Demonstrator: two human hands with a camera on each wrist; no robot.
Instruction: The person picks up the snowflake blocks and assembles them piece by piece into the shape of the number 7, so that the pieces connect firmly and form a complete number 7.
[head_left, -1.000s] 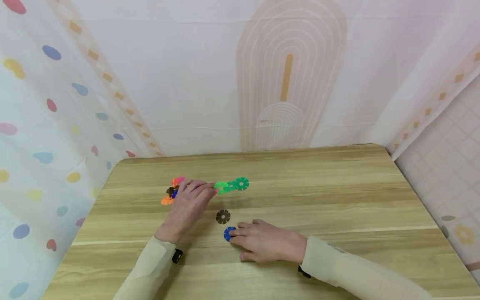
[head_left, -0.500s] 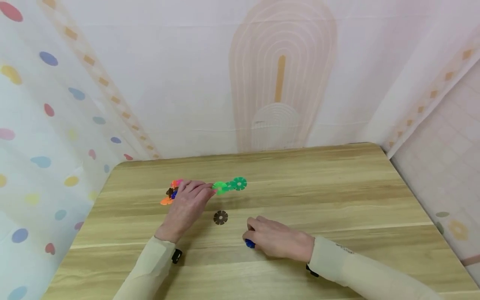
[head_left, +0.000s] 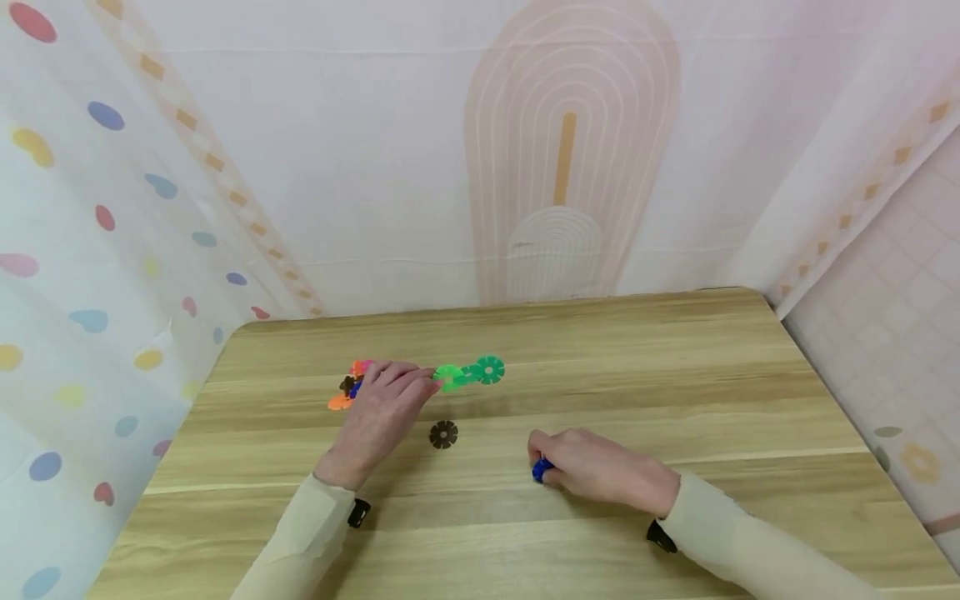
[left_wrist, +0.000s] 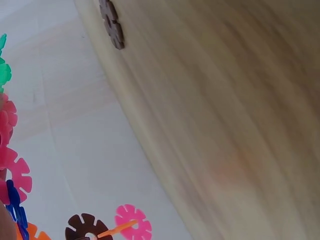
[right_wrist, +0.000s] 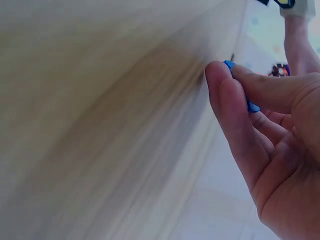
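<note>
My right hand (head_left: 558,462) rests low on the wooden table (head_left: 675,375) and pinches a small blue snowflake disc (head_left: 540,470) between thumb and fingers; the right wrist view shows that blue disc (right_wrist: 240,82) held edge-on. My left hand (head_left: 390,396) lies over a joined cluster of coloured discs (head_left: 348,387) and touches its green chain (head_left: 472,372) with straight fingers. In the left wrist view the cluster's pink disc (left_wrist: 132,222) and brown disc (left_wrist: 85,227) show. A loose brown disc (head_left: 443,434) lies flat between the two hands.
Patterned cloth walls close off the table at the back and both sides. The table's right half and near edge (head_left: 525,575) carry nothing but my sleeves.
My right hand took the blue disc off the table and drew it to the right, away from the brown disc. The left hand stayed on the cluster.
</note>
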